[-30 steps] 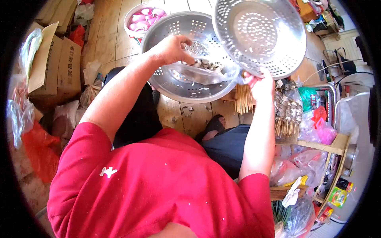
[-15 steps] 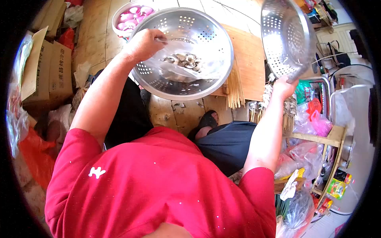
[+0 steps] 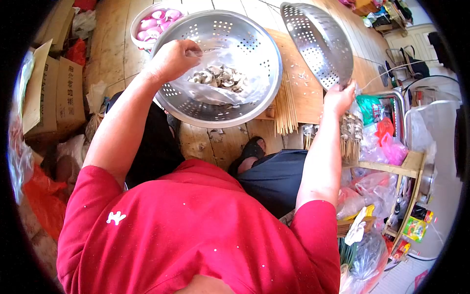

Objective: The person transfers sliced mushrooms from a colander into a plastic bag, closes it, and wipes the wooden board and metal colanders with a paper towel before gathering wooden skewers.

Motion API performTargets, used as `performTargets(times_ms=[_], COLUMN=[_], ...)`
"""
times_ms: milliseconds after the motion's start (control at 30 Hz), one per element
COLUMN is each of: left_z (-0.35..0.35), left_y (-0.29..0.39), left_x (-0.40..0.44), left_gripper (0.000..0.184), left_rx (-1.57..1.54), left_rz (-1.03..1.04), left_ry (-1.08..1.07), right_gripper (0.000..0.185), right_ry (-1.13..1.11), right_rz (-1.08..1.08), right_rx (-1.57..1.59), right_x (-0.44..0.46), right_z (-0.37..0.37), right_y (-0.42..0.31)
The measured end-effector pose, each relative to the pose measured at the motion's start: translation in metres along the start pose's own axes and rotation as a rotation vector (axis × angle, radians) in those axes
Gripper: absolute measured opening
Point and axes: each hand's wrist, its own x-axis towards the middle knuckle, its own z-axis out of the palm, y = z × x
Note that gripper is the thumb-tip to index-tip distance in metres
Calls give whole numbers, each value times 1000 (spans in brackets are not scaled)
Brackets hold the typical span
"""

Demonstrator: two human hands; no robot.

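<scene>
Plastic bag (image 3: 201, 93) pinched in left hand (image 3: 175, 60), raised metal colander (image 3: 317, 45) gripped by its edge in right hand (image 3: 339, 100)

Sm. colander (image 3: 319, 46) (tilted) now clear of lg. one (image 3: 220, 32).

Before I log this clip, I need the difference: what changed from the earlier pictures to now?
The right hand swung the raised colander rightward, clear of the large colander, tilting it more steeply. The sliced pieces in the plastic bag show more fully. The left hand still holds the bag, which stays in the large colander.
</scene>
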Motion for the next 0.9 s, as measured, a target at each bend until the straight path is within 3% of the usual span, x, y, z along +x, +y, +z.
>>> performTargets(times_ms=[67, 133, 200, 233, 267, 333, 367, 467, 667, 700, 733, 800, 867, 900], left_z=[-2, -2, 1, 1, 1, 2, 3, 3, 1, 0, -1, 3, -1, -2], left_y=[8, 11, 10, 6, 6, 4, 0, -2, -3, -4, -6, -13, -8, -8], left_x=[-3, -7, -11, -10, -12, -18, -19, -21, -16, -13, -10, -8, -8, -9], left_gripper=[37, 45, 63, 78, 78, 92, 94, 85, 60, 55, 51, 41, 35, 31], left_rx=[26, 52, 87, 91, 92, 137, 158, 268, 297, 285, 272, 256, 201, 179], left_rz=[-25, -52, 3, 41, 40, 104, 151, 129, 95, 81, 68, 97, 55, 61], left_ry=[-28, -58, -94, -147, -150, -195, -202, -243, -176, -193, -209, -137, -102, -53], right_gripper=[48, 39, 38, 34, 34, 37, 34, 30, 38, 43, 47, 54, 55, 55], right_ry=[1, 19, -113, -130, -131, -390, -378, -579, -659, -828, -994, -1050, -1109, -1100], right_rz=[239, 246, 847, 857, 860, 1000, 1055, 1100, 1238, 1225, 1205, 1152, 841, 756], right_rx=[142, 170, 720, 831, 830, 1060, 1036, 1134, 1041, 968, 889, 818, 579, 652], right_x=[3, 6, 5, 3, 3, 1, -2, -9, -18, -17, -15, -13, -16, -21], right_z=[-2, 8, 14, 11, 16, 28, 37, 48, 57, 51, 45, 30, 3, -8], right_y=[3, 10, 9, 4, 10, 18, 20, 18, 22, 22, 21, 8, -24, -39])
